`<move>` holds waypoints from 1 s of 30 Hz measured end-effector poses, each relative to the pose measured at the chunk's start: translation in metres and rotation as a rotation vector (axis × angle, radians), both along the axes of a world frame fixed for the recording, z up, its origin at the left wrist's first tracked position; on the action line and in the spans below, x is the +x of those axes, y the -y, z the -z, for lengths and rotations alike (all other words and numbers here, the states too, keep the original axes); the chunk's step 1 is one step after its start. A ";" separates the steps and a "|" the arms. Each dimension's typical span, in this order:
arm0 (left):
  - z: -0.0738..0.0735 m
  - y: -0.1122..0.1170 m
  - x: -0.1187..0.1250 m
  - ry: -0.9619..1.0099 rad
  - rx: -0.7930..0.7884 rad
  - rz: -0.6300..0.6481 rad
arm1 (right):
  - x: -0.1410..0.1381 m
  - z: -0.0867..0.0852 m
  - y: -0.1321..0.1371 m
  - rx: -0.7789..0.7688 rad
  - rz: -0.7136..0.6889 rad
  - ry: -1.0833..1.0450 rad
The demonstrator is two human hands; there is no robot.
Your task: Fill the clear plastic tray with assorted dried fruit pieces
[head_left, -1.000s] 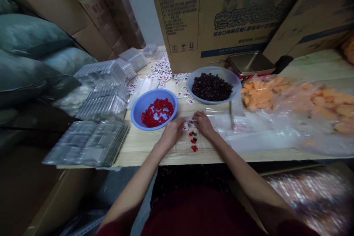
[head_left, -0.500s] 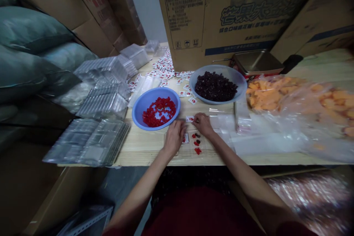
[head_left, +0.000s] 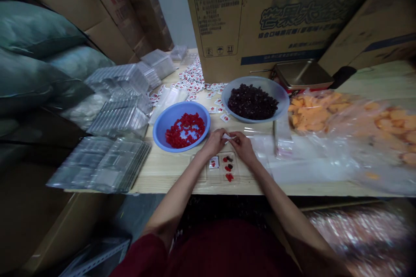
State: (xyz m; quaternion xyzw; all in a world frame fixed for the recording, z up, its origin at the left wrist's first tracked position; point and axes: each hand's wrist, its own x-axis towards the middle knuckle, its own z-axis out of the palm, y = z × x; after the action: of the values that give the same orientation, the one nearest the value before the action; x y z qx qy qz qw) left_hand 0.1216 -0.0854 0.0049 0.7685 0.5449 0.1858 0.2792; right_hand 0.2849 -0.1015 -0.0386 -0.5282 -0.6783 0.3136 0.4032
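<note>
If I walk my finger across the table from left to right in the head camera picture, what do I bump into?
Stack of clear plastic trays → blue bowl of red candies → left hand → right hand → bag of orange pieces.

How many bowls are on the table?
2. The blue bowl with red pieces sits just left of the left hand; the grey bowl with dark pieces sits behind the right hand, before the big carton. None seems hidden.

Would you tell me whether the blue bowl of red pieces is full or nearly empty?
Nearly empty: the blue bowl holds only a thin scatter of red pieces, with bare blue bottom showing between them.
</note>
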 end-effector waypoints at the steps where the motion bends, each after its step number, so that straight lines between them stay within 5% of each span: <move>1: -0.010 0.008 -0.005 0.050 0.014 0.027 | 0.000 -0.008 0.004 -0.016 -0.022 -0.026; 4: -0.039 0.044 -0.029 0.190 0.010 0.053 | 0.003 -0.033 0.030 -0.067 -0.099 -0.103; 7: -0.050 0.085 -0.055 0.147 -0.077 0.045 | 0.011 -0.049 0.073 -0.092 -0.089 -0.146; 14: -0.013 0.134 -0.055 0.049 -0.069 -0.020 | 0.018 -0.028 0.154 -0.146 -0.050 -0.122; 22: 0.013 0.138 -0.048 -0.024 0.208 -0.020 | 0.007 -0.030 0.173 0.009 0.006 -0.080; 26: 0.004 0.140 -0.055 0.024 0.270 -0.060 | 0.061 -0.048 0.154 0.140 0.240 -0.060; 30: -0.003 0.139 -0.069 0.046 0.300 -0.087 | 0.183 -0.072 0.125 0.240 0.774 0.190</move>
State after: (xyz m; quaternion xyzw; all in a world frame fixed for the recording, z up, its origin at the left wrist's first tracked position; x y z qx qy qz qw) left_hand 0.0531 -0.2243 0.0075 0.7729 0.5373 0.2944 0.1652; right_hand 0.4682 -0.2260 0.0336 -0.7201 -0.4955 0.0073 0.4858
